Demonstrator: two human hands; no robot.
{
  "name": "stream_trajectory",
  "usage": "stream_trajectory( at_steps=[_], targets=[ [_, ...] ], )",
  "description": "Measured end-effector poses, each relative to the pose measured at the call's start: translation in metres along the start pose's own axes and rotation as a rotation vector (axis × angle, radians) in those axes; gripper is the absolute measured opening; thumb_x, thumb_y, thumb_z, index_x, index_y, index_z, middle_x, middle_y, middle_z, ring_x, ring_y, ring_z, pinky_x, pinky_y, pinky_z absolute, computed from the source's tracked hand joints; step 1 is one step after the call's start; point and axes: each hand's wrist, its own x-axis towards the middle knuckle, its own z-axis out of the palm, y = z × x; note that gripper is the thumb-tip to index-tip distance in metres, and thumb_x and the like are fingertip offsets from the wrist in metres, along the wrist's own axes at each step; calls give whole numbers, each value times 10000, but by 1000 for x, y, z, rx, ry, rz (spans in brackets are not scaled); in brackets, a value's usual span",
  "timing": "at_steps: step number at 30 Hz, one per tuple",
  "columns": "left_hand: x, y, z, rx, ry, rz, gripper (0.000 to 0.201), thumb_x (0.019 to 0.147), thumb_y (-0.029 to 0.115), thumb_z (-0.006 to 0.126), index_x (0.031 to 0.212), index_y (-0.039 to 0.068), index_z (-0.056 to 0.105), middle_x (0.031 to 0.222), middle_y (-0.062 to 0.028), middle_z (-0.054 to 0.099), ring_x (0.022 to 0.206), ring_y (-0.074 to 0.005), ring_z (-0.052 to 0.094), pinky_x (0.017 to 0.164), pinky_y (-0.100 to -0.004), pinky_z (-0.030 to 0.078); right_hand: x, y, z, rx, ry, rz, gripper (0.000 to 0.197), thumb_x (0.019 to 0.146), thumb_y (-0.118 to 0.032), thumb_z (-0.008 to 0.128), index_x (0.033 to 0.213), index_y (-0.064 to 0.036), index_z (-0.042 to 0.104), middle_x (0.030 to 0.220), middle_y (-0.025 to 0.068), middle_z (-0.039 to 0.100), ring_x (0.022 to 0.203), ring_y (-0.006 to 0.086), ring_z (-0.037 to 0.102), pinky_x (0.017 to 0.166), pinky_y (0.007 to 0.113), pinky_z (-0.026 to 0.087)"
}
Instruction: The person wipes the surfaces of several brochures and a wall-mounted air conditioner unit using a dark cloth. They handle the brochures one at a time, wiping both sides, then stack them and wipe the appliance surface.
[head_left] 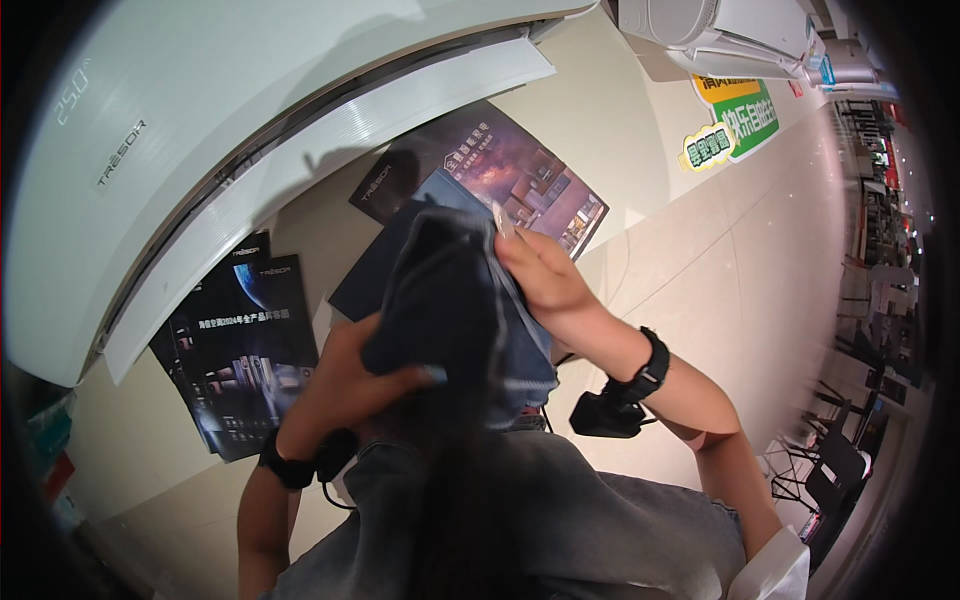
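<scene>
A dark blue cloth with pale stitched edges is bunched and folded between my hands, above my lap. My left hand grips its lower left side, the thumb lying across the front. Higher up, my right hand pinches the cloth's right edge between thumb and fingers. Behind the cloth lies a flat dark blue piece, partly covered; I cannot tell whether it belongs to the same cloth. Folds hide some of the fingertips of both hands.
A large white air conditioner with a lowered white flap fills the upper left. Dark brochures lie below it, and a purple one beyond the cloth. Another white unit and colourful signs are at upper right; black chairs stand right.
</scene>
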Motion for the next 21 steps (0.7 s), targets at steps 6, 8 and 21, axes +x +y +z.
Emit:
stream_trajectory(
  at_steps=[6,8,21],
  targets=[
    [-18,-7,2,-102,135,-104,407,881,331,673,1027,-48,635,814,-47,645,770,-90,567,704,-276,474,-8,12,11,-246,-251,274,472,949,-390,605,1202,8,618,1005,55,667,966,111,588,871,258,455],
    [-25,-15,-3,-50,122,-40,379,898,315,647,1021,-43,636,808,-46,637,771,-94,567,713,-280,474,-8,12,3,-200,-560,340,490,908,-407,659,1168,7,637,974,48,669,936,105,593,831,259,470],
    [-19,-18,36,-571,-96,58,738,859,249,718,1438,-20,347,1424,-173,435,1340,-233,412,1105,-369,330,-27,-39,17,-255,-555,216,421,873,-373,699,1023,15,637,847,85,636,807,138,577,738,282,468]
  ],
)
